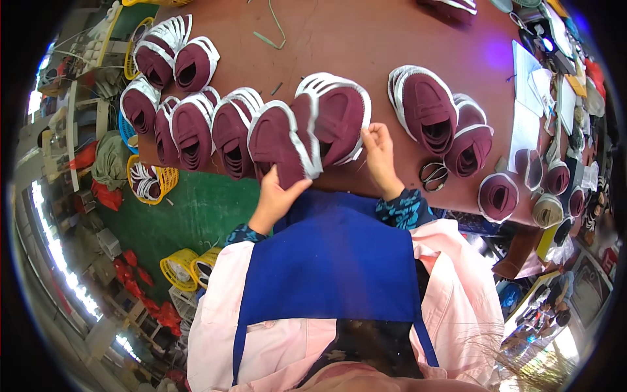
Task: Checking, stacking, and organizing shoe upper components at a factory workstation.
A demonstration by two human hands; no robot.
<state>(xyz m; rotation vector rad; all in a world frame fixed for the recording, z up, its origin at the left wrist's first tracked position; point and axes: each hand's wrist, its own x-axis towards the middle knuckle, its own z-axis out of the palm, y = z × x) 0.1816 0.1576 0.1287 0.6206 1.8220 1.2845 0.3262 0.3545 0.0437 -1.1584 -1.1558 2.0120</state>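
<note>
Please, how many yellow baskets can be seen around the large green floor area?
3: one basket with shoe pieces, near the left end of the table; a second basket and third basket close together, lower left. More may be hidden.

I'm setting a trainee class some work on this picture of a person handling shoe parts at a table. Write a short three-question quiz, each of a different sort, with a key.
1. Multiple choice. What colour is the apron?
A) yellow
B) blue
C) green

2. True or false? The person's left hand is empty.

3. Short answer. Which lies farther from the person on the table: the green string or the stack of maroon shoe parts beside the right hand?

Key
1. B
2. False; it holds a maroon shoe part with white edging.
3. The green string.
</note>
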